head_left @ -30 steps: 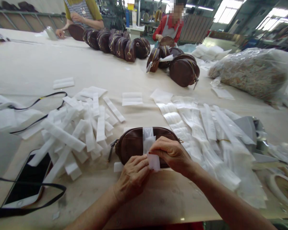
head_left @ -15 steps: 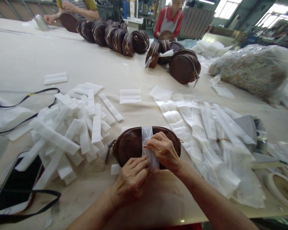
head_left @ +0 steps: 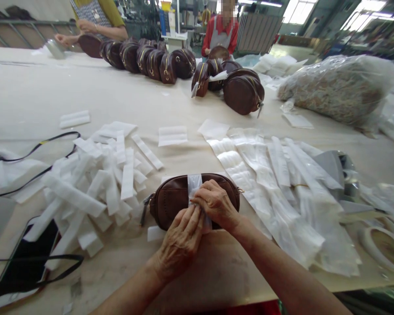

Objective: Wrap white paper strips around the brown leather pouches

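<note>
A dark brown leather bag (head_left: 174, 197) lies on the table in front of me, with a zip pull at its left end and a metal ring at its right. A clear plastic strip (head_left: 194, 181) wraps around its middle. My right hand (head_left: 215, 203) is closed on this strip near the bag's centre, fingertips pinched. Just below and left of it, my left hand (head_left: 184, 236) lies with fingers stretched out flat over the strip and the bag's front. The strip's lower part is mostly hidden under both hands.
White foam strips (head_left: 75, 192) are heaped at left, near a phone (head_left: 26, 253) and a black cord (head_left: 62, 271). Plastic sleeves (head_left: 269, 188) and a tape roll (head_left: 384, 247) lie at right. Beyond are several brown bags (head_left: 243, 94), a large filled plastic bag (head_left: 341, 89) and two co-workers.
My left hand has moved up onto the bag, its fingers going from curled at the strip's lower end to flat over it. The right hand stays at the strip. The view has shifted slightly.
</note>
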`<state>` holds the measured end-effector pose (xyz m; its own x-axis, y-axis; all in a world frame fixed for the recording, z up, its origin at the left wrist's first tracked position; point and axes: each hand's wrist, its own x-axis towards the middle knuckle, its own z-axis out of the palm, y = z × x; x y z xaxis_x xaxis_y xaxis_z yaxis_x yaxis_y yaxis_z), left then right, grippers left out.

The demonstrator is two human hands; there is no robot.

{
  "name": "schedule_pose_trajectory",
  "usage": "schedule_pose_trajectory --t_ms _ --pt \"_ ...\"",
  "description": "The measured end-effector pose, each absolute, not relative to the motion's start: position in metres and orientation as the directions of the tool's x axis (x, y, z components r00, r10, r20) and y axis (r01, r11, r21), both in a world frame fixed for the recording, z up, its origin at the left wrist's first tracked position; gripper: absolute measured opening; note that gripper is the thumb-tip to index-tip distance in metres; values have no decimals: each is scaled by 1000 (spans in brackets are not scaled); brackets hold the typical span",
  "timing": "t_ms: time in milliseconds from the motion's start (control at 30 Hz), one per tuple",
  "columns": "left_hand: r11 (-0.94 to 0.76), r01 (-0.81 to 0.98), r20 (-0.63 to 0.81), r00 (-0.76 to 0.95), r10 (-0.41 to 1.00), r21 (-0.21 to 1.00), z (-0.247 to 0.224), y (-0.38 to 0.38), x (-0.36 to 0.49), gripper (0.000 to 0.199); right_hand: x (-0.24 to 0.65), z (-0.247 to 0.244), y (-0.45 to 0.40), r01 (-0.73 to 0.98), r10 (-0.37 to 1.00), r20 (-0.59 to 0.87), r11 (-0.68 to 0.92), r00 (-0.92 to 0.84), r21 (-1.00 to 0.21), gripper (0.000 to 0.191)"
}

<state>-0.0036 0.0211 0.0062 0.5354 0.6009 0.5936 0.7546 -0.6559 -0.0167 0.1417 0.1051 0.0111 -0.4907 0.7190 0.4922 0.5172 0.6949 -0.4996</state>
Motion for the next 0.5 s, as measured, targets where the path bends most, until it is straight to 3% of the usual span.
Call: schedule_pose_trajectory --t_ms 300,433,500 --pt "-698 713 591 591 549 -63 4 26 -9 33 137 15 107 578 807 487 583 -334 -570 13" --pt "-686 725 599 578 554 -66 2 27 -8 30 161 36 95 509 811 559 559 -171 -655 9" --pt "-689 723 605 571 555 -51 1 27 -7 29 197 48 86 574 782 621 535 -57 -621 8"
